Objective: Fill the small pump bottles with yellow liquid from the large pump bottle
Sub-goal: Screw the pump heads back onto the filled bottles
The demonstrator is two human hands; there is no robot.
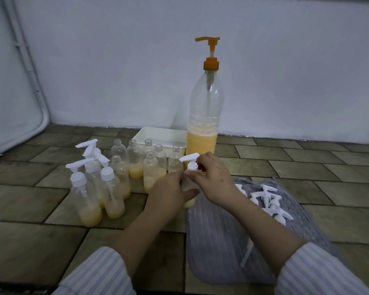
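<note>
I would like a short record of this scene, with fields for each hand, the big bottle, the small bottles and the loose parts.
left hand: grips the body of a small bottle
right hand: fingers pinch the white pump cap on that bottle
large pump bottle: upright, under half full of yellow liquid
capped bottles: left group
uncapped bottles: before the white tray
spare pump caps: on the grey towel

Both hands [192, 184] grip small bottle [189, 202], white pump cap [191, 163] on.
</note>
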